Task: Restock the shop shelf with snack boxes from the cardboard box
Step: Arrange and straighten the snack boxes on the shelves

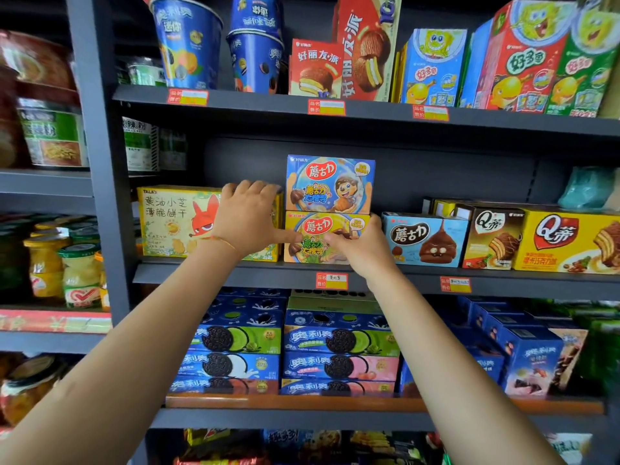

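Observation:
On the middle shelf (pixel 235 275) a yellow-green mushroom-biscuit box (pixel 317 229) stands with a blue box of the same snack (pixel 330 184) stacked on top. My left hand (pixel 246 218) curls over the top right corner of the yellow fox biscuit box (pixel 174 223), its thumb lying against the lower box's left edge. My right hand (pixel 362 245) grips the lower box at its right front corner, fingers across the front. The cardboard box is out of view.
A light blue chocolate-mushroom box (pixel 424 239) sits right of the stack, then brown and yellow cake boxes (pixel 567 241). Dark open space lies above them. Oreo boxes (pixel 339 347) fill the shelf below; cups and pie boxes (pixel 317 70) line the shelf above.

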